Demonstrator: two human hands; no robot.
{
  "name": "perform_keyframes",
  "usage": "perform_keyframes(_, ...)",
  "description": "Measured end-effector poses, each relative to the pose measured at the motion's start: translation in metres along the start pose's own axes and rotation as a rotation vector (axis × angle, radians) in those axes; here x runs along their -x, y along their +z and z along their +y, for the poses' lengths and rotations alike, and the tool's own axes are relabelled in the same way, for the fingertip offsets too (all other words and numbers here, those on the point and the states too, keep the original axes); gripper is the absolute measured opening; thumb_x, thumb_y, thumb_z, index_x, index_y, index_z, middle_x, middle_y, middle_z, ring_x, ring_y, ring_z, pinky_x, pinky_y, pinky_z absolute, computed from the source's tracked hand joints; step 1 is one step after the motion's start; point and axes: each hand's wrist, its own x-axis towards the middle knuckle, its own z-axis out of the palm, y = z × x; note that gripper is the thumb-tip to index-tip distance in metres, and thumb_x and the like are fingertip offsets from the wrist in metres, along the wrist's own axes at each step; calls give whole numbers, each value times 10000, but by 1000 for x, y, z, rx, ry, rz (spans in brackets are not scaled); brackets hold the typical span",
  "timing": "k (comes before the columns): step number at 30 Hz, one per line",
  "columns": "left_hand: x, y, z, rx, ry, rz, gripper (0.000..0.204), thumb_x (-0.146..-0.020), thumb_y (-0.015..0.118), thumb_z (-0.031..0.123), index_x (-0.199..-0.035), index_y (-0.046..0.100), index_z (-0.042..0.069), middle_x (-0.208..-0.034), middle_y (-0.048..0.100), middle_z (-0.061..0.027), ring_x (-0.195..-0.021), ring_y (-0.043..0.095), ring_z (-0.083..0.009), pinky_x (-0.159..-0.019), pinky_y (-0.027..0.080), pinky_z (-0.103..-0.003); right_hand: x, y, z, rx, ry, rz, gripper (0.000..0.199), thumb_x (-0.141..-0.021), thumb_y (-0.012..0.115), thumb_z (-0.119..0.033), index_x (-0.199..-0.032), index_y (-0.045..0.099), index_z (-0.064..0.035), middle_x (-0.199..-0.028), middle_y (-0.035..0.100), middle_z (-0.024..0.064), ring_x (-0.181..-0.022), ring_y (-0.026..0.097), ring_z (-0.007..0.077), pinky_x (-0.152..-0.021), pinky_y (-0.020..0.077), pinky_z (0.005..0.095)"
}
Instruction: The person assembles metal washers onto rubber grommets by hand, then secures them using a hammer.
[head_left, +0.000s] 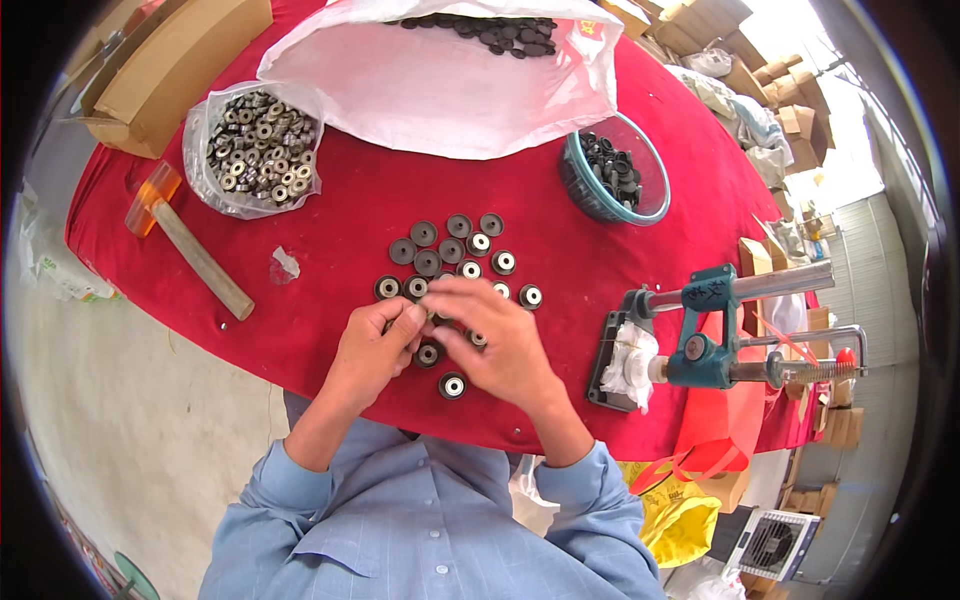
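My left hand (pixel 367 352) is closed in a pinch over the near side of a group of round parts. Whatever its fingertips hold is too hidden to name. My right hand (pixel 503 350) reaches in from the other side, fingers bent but apart from the thumb, its fingertips close to the left ones. Around both hands lie black round caps (pixel 459 225), with plain dark ones at the far side. Several caps have a shiny metal bearing (pixel 453 385) seated in the middle. My fingers cover part of the group.
A clear bag (pixel 196 172) of metal bearings and a hammer (pixel 205 258) lie at left. Behind are a white sack (pixel 430 105) with black parts and a teal-rimmed bowl (pixel 568 182) of black caps. A green hand press (pixel 693 345) stands right, near a red bag (pixel 722 420).
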Motion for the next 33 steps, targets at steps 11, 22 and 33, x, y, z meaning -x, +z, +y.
perform_keyframes(11, 3, -7, -1, -34, 19, -132, 334, -1149, 585, 288, -957, 666, 27, -805, 575, -14, -643, 476, -70, -557, 401, -242, -9, 3, 21, 6, 5, 79, 238, -851, 805, 37, -1069, 737, -28, -1099, 760, 121, -959, 757, 275, -807, 622, 372)
perform_keyframes(22, 21, -27, -4, 1163, -148, 46, 279, -1116, 560, 212, -1209, 685, -20, -1192, 699, -178, -996, 699, -273, -795, 606, -383, -37, 25, 75, 467, 2, 234, 137, -891, 810, -67, -1001, 729, -56, -1030, 731, 70, -984, 688, 294, -879, 527, 440)
perform_keyframes(33, 25, -39, -20, 1127, -96, -12, 412, -1142, 458, 192, -1435, 558, -80, -1401, 647, -225, -1272, 671, -319, -1058, 601, -460, -19, 30, 63, 655, -31, 159, 227, -930, 699, -19, -1148, 759, -14, -1199, 688, 77, -1079, 655, 291, -961, 516, 444)
